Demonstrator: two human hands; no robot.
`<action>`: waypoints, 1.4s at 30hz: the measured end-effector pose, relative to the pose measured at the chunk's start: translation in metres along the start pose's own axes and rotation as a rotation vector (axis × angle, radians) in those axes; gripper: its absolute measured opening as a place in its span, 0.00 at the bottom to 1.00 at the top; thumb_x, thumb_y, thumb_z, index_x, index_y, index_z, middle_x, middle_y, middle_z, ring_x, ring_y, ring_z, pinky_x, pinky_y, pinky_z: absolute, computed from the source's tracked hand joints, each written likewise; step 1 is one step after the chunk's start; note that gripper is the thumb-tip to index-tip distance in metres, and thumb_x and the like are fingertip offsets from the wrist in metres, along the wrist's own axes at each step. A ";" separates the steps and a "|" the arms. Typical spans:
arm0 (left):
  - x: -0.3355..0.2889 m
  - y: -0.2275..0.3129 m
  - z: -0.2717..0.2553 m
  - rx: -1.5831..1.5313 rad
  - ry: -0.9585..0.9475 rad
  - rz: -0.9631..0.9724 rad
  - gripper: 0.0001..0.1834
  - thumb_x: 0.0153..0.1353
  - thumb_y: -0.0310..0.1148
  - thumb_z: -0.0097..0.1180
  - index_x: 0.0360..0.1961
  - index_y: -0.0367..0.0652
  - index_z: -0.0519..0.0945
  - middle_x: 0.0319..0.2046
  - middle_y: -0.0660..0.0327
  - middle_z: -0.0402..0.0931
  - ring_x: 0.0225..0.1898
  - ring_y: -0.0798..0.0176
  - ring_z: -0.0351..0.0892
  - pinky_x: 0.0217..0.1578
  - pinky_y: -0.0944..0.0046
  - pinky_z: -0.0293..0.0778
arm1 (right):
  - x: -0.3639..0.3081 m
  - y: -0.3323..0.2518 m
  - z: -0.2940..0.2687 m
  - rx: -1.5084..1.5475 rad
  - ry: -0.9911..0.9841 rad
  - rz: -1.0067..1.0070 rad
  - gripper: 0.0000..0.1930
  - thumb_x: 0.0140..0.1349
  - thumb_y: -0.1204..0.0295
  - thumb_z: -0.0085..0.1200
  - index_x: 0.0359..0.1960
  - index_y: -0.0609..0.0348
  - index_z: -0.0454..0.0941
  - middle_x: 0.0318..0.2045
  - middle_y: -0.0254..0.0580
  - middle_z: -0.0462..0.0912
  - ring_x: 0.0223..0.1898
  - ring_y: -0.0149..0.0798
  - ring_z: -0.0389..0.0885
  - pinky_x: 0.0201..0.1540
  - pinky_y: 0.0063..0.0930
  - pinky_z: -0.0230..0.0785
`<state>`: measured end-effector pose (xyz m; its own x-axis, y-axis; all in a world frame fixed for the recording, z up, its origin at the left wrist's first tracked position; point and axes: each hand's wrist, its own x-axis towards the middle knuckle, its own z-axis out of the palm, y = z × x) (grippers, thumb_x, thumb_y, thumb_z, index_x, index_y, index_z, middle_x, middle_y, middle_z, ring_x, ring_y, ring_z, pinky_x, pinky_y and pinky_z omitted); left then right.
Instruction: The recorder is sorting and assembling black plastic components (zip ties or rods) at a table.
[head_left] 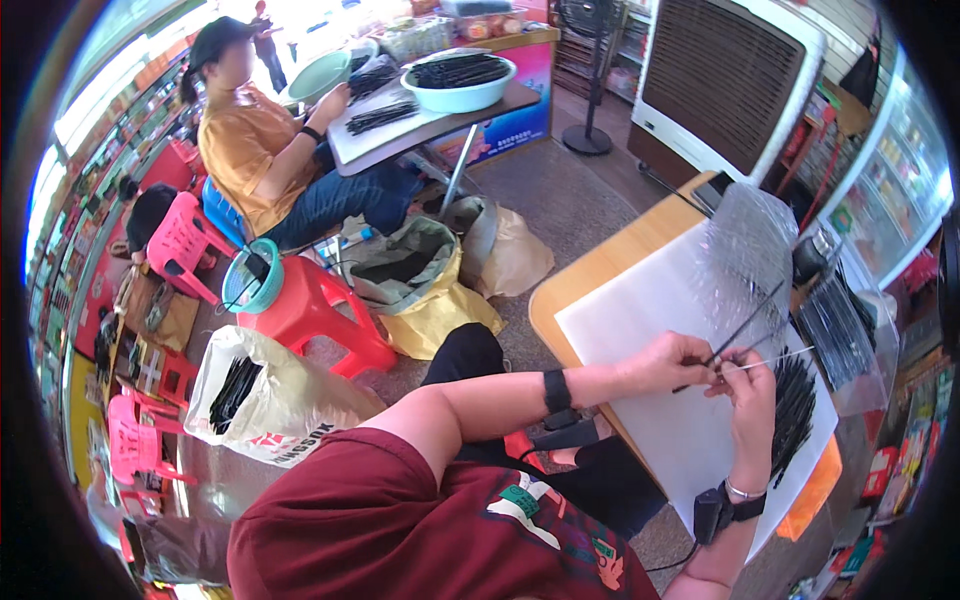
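Over the white board (625, 290) on the table, my two hands meet with their fingertips close together. My left hand (678, 362) is closed around a thin black stick (745, 325) that slants up to the right. Between the fingers of my right hand (748, 385) is a thin white strip (790, 354), its free end pointing right. A pile of similar black sticks (795, 415) lies on the board, just right of my right hand. Beyond my hands is a heap of clear plastic wrap (745, 255). The exact contact between stick and strip is too small to make out.
Bundled dark sticks in clear plastic (838, 325) lie at the table's right. Open sacks (410, 285) and a red stool (310, 310) stand to the left. Across from me, a seated person (255, 140) works at another table with a basin (460, 92) of black sticks.
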<state>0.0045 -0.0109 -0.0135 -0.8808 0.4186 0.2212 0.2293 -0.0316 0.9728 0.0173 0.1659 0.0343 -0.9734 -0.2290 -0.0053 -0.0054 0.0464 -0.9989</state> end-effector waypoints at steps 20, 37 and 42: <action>-0.004 0.007 0.004 0.057 0.095 0.122 0.07 0.55 0.29 0.58 0.34 0.38 0.75 0.19 0.61 0.70 0.22 0.71 0.67 0.25 0.66 0.67 | -0.004 -0.007 0.008 -0.226 0.036 -0.156 0.07 0.62 0.76 0.47 0.37 0.67 0.74 0.28 0.36 0.78 0.27 0.27 0.77 0.31 0.21 0.73; 0.002 -0.008 0.003 0.102 0.136 0.217 0.06 0.54 0.25 0.58 0.34 0.37 0.77 0.27 0.59 0.76 0.29 0.68 0.74 0.32 0.66 0.71 | -0.001 0.009 0.013 -0.332 0.189 -0.298 0.05 0.65 0.73 0.47 0.34 0.63 0.71 0.23 0.33 0.73 0.22 0.24 0.71 0.26 0.20 0.69; 0.002 -0.011 0.003 0.141 0.155 0.235 0.05 0.53 0.24 0.57 0.32 0.38 0.77 0.27 0.58 0.75 0.29 0.62 0.75 0.32 0.64 0.71 | 0.001 0.017 0.019 -0.374 0.210 -0.237 0.08 0.67 0.70 0.44 0.35 0.63 0.70 0.20 0.36 0.72 0.19 0.25 0.70 0.21 0.20 0.66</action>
<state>0.0020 -0.0070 -0.0241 -0.8469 0.2709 0.4575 0.4801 0.0199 0.8770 0.0208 0.1479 0.0169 -0.9604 -0.0763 0.2678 -0.2766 0.3718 -0.8861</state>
